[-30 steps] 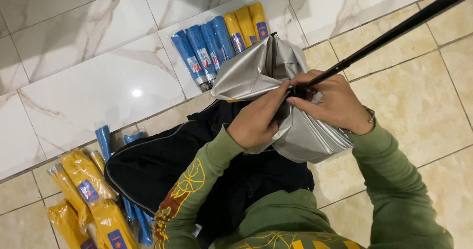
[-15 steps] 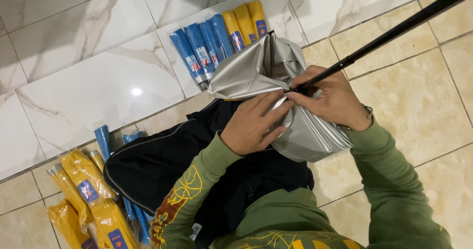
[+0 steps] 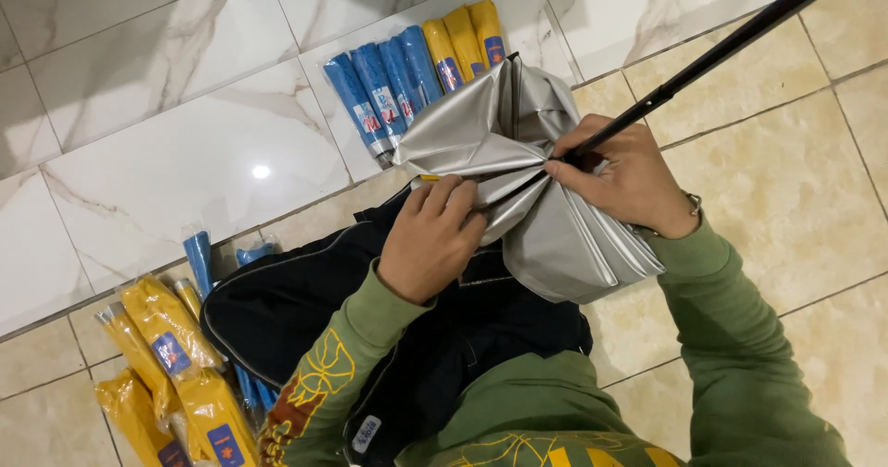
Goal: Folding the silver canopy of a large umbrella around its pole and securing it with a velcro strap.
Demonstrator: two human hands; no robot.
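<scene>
- At the centre of the head view, the right hand (image 3: pixel 622 178) is clenched round the black shaft (image 3: pixel 703 60) of a silver umbrella (image 3: pixel 555 236), just where the shaft enters the gathered canopy.
- Close beside it, the left hand (image 3: pixel 430 240) has its fingers (image 3: pixel 453 194) pressed into the silver folds, pinching them against the shaft; this grip grasps fabric only, not the rod.
- Both hands meet at one bunching point, so neither is clearly nearer; the right sits on the shaft side, the left on the cloth side.
- From the right grip the shaft's long axis runs up and to the right, out of the frame's top corner, while the canopy fans out down and to the left, above the lap.
- Beneath the umbrella lies dark clothing (image 3: pixel 388 337) over the person's knees.
- Farther out on the tiled floor (image 3: pixel 166 153), wrapped blue and yellow umbrellas (image 3: pixel 416 69) lie in a row above the hands, and more yellow wrapped ones (image 3: pixel 176 356) lie at the lower left.
</scene>
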